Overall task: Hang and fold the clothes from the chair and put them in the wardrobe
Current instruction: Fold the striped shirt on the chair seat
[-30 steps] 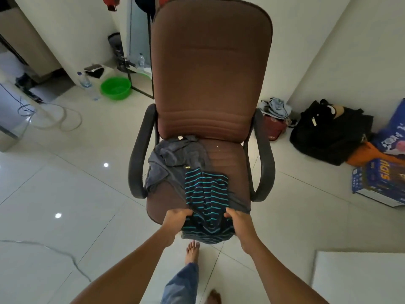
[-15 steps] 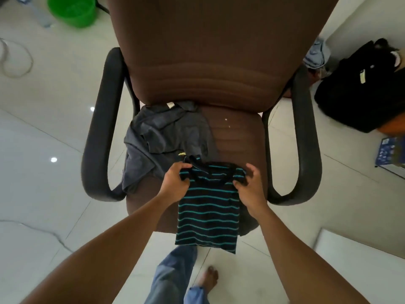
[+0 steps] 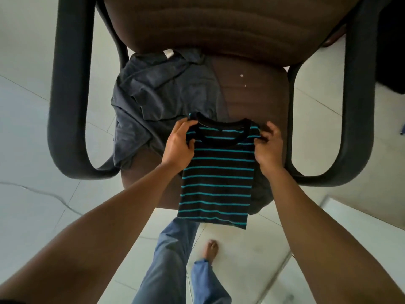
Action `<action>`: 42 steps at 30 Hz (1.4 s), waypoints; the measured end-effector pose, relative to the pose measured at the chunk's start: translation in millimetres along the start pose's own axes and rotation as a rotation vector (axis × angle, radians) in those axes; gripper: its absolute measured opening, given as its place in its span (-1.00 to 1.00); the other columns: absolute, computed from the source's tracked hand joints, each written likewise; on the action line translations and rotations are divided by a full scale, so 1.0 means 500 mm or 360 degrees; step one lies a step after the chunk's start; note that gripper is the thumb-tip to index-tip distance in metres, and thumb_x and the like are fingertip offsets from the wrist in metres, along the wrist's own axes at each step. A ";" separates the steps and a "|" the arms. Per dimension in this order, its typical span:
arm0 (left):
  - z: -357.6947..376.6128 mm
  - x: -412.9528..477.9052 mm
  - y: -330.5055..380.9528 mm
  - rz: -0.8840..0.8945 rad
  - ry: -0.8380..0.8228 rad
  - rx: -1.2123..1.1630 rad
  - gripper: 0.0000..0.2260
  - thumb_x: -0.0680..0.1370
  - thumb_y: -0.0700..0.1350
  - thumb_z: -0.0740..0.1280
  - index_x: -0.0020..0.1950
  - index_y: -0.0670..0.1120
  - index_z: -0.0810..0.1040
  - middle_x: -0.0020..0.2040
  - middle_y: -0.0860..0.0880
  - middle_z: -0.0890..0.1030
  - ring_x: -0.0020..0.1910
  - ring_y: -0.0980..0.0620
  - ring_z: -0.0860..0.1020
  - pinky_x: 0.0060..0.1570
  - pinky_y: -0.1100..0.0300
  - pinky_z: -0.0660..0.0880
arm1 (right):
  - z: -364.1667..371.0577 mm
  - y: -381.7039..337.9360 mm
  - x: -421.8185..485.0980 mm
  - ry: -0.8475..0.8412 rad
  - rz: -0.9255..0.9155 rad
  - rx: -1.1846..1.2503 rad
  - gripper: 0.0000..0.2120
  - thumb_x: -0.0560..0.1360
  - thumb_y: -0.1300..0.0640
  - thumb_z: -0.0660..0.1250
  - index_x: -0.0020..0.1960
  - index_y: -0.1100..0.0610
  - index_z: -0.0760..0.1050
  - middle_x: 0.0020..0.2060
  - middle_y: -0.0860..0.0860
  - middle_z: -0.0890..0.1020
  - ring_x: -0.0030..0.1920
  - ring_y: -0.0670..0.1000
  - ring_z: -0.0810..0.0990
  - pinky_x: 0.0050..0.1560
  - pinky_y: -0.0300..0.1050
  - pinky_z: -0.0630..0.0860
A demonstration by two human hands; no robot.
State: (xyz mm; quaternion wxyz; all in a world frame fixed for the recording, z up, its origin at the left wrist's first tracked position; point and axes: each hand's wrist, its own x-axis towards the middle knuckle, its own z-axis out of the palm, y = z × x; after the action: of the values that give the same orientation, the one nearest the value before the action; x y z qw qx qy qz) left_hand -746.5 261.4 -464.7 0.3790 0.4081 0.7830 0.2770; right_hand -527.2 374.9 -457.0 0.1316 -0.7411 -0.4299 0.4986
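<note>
Head view: the left hand (image 3: pixel 178 145) and right hand (image 3: pixel 268 148) hold a striped shirt (image 3: pixel 217 181) up by its shoulders above the near edge of the chair (image 3: pixel 252 99) seat. The left fingers (image 3: pixel 186 126) are curled round the shirt's left shoulder beside the collar. The right fingers (image 3: pixel 262 137) pinch the right shoulder. The shirt hangs flat, collar far, with its hem past the seat's near edge, over the floor (image 3: pixel 43 128). A crumpled grey garment (image 3: pixel 160 93) lies on the far left of the seat, spilling over the left edge near the left armrest (image 3: pixel 68 106). Below the shirt are a blue trouser leg (image 3: pixel 168 260) and a bare foot (image 3: pixel 211 249) on the floor.
</note>
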 end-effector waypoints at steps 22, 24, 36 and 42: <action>0.077 -0.357 -0.069 -0.1290 -0.0082 -0.0466 -0.90 0.64 -0.11 0.31 0.09 -0.10 0.56 -0.03 -0.03 0.63 -0.18 0.00 0.61 -0.30 0.19 0.58 | -0.071 0.298 -0.301 -0.0440 0.0137 -0.0424 -0.69 0.66 -0.01 0.17 0.19 0.22 0.49 0.02 0.01 0.55 0.04 -0.05 0.52 -0.12 -0.40 0.43; 0.075 -0.370 -0.068 -0.1440 -0.0091 -0.0822 -0.98 0.64 -0.15 0.31 0.04 -0.07 0.53 0.03 -0.03 0.62 -0.02 -0.08 0.63 -0.16 0.07 0.64 | -0.077 0.317 -0.307 -0.0354 0.0196 -0.0375 -0.70 0.67 0.02 0.15 0.22 0.23 0.45 0.07 0.05 0.54 0.08 -0.02 0.52 -0.07 -0.35 0.46; 0.098 -0.385 -0.105 -0.1371 0.0069 -0.0302 -0.72 0.49 -0.23 0.47 0.14 -0.06 0.50 0.02 -0.04 0.63 -0.09 -0.03 0.65 -0.09 0.11 0.66 | -0.073 0.314 -0.312 -0.0263 0.0223 -0.0217 -0.74 0.58 0.04 0.35 0.21 0.12 0.44 0.09 -0.02 0.57 0.06 -0.04 0.57 0.06 -0.21 0.53; 0.086 -0.333 -0.059 -0.0926 -0.0008 -0.0214 -0.60 0.51 -0.02 0.48 0.24 -0.05 0.40 0.04 0.09 0.59 -0.03 0.12 0.60 -0.28 0.47 0.48 | -0.064 0.265 -0.277 -0.0266 0.0245 -0.0178 -0.57 0.52 -0.03 0.42 0.24 0.13 0.35 0.08 -0.01 0.54 0.10 0.03 0.56 0.05 -0.16 0.54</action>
State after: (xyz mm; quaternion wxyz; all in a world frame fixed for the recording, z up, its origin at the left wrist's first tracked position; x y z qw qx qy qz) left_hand -660.7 110.0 -449.7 0.4705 0.1413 0.8461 0.2070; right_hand -451.1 197.1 -437.9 0.0152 -0.7339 -0.4084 0.5426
